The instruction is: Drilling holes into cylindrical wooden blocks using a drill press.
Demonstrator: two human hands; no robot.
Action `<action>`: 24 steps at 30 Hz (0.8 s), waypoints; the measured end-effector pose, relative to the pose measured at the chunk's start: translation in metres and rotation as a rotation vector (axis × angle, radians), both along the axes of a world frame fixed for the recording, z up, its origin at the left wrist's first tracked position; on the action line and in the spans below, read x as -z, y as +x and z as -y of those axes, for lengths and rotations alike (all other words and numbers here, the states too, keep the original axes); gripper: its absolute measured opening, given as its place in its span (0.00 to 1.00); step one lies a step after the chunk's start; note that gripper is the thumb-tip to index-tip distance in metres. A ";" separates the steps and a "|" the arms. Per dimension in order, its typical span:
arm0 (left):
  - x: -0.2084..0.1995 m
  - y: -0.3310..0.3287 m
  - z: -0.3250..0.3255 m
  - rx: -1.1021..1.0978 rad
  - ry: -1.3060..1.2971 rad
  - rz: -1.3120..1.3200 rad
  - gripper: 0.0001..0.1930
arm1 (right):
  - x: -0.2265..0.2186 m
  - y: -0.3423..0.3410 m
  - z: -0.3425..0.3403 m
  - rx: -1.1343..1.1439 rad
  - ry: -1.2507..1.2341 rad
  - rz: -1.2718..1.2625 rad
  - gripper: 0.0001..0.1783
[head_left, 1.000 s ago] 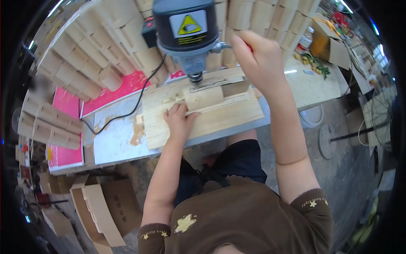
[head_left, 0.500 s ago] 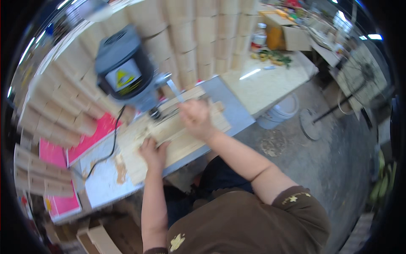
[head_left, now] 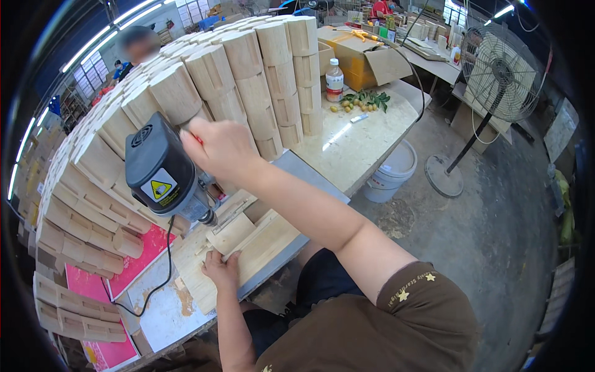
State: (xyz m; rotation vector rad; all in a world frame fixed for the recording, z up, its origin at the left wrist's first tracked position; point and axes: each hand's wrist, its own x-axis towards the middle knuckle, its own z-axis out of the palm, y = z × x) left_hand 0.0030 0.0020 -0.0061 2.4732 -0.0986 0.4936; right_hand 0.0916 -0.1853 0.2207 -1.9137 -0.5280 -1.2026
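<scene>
"What stands toward two o'clock?"
"A pedestal fan [head_left: 501,73] — its round base [head_left: 444,178] on the floor [head_left: 458,248]. Toward three, a white bucket [head_left: 385,185] beside the tabletop [head_left: 365,139]."
"And toward one?"
"A white-capped bottle [head_left: 334,84] and yellowish fruits [head_left: 348,106] with green leaves [head_left: 373,98] on the tabletop — a cardboard box [head_left: 353,65] just behind them."

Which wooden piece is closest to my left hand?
The single piece on the board, near the drill chuck, by your left hand; the others stand in stacks.

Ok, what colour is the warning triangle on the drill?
The warning triangle is yellow, showing best in the head view.
</scene>
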 end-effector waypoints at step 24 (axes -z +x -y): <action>-0.040 -0.059 -0.040 0.243 -0.211 0.169 0.13 | 0.159 -0.057 0.050 -0.321 -0.625 -0.474 0.13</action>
